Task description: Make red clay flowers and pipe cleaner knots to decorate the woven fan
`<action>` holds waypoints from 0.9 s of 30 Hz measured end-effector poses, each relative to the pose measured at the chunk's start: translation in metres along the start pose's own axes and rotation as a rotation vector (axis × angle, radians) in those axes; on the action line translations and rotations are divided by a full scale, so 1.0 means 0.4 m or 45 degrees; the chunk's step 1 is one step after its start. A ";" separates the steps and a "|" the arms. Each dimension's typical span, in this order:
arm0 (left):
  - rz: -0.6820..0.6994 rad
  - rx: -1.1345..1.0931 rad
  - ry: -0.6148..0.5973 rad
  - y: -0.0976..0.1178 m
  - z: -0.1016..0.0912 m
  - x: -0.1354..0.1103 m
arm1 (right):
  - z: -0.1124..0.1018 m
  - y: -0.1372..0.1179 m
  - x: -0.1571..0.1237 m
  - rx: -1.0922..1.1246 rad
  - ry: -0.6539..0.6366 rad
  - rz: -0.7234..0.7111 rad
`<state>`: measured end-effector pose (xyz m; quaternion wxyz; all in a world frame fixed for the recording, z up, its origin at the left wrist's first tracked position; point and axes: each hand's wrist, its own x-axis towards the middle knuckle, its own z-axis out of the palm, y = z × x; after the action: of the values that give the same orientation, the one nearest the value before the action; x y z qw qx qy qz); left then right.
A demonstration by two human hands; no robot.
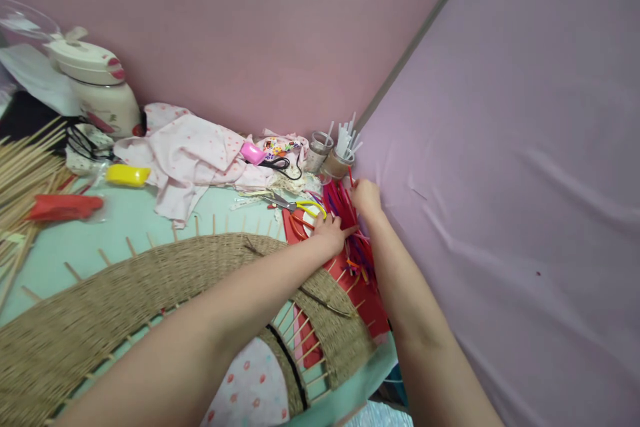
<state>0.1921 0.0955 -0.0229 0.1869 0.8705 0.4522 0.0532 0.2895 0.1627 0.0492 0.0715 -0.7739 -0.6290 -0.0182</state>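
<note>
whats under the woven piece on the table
Red sheeting and mint tabletop show between the sticks at the edges of the woven piece. Whatever lies directly beneath its weave is covered and cannot be seen.

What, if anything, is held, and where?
Cannot be told: the right hand may pinch a red strand below its tip; the left hand shows no clear grip.

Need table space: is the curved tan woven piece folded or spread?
Spread: the woven piece lies in one broad arc, no fold visible.
</note>
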 end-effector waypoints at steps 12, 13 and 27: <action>0.054 -0.125 0.116 0.019 -0.066 -0.030 | -0.370 -0.060 -0.206 0.571 1.331 -0.657; 0.062 -0.160 0.169 0.020 -0.094 -0.040 | -0.402 -0.061 -0.250 0.522 1.304 -0.721; -0.244 -2.290 0.532 -0.040 -0.271 -0.500 | -0.190 -0.122 -0.521 1.909 -0.640 -0.232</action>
<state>0.0345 -0.0277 0.0866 0.7102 0.3297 0.3353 0.5240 0.2032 -0.0403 0.1040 0.4274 -0.4459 -0.5317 0.5794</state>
